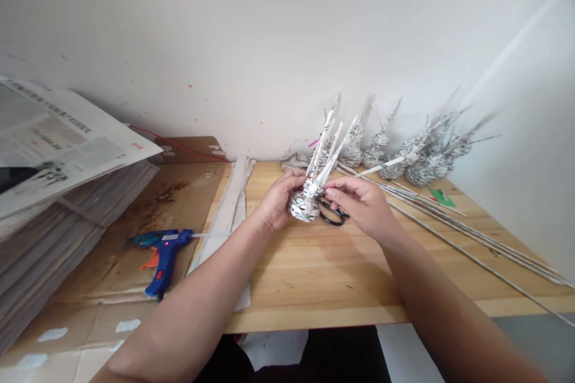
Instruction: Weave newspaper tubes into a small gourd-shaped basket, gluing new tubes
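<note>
My left hand [284, 196] is wrapped round the side of a small gourd-shaped piece woven from rolled newspaper [304, 206]. Several rolled-paper tubes [333, 152] stick up from its narrow neck. At the right of that neck, my right hand [357, 200] is closed in a pinch on a rolled-paper strand [389, 163], whose free end points out to the right past the knuckles. The strand's held part is mostly covered by my fingers. Black-handled scissors [332, 215] lie on the table just behind and below the woven piece, their blades hidden.
Several similar woven pieces [375, 152] stand along the wall. Long thin paper rods [471, 233] cross the table's right side, near a green card [444, 196]. Left are a blue glue gun [167, 260] on cardboard [202, 176], flat paper strips [224, 209] and stacked newspapers [85, 233].
</note>
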`<state>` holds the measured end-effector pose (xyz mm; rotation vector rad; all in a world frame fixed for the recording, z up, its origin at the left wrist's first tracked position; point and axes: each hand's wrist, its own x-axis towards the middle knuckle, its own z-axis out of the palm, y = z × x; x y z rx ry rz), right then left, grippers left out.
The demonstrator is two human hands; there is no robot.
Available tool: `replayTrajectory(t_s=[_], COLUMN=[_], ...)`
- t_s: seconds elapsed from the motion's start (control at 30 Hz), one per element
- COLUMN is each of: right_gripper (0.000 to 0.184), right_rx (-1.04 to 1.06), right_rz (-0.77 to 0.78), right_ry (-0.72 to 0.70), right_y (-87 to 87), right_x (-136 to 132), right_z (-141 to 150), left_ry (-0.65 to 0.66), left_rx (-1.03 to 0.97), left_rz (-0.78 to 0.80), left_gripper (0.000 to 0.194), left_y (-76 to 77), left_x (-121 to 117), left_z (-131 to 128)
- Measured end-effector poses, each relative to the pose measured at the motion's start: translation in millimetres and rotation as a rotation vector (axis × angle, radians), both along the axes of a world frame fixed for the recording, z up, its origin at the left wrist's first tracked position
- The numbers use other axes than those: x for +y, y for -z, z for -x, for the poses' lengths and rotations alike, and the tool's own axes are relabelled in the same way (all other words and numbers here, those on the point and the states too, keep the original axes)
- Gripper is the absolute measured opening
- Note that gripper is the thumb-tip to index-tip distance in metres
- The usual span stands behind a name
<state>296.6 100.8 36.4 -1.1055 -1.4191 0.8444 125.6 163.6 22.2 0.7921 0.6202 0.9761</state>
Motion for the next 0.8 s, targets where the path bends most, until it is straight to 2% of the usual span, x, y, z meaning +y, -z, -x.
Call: replayTrajectory(t_s=[0.37,0.53,0.7,0.8], right_gripper=[0.024,0.021,0.016,0.017], right_rx=[-0.032,-0.023,-0.058,-0.069], right_rz=[-0.063,-0.076,-0.072,-0.06], right_ry=[0.016,0.028,0.033,0.034], right_y=[3.6,4.4,6.0,6.5], right_x=[-0.3,-0.1,-0.8,-1.0], right_z=[-0.2,0.1,0.9,1.6], left_ry=[0.035,0.07,0.001,-0.023], left_rx=[-0.014,-0.005,0.008,0.006], left_rz=[0.013,0.025,0.023,0.0], left_gripper=[0.021,0.027,0.031,0.026], left_y=[-0.2,-3.8,-6.0,-4.1], left_x=[-0.5,-3.0,-6.4,-7.2], left_z=[0.7,0.3,-1.1,-2.0])
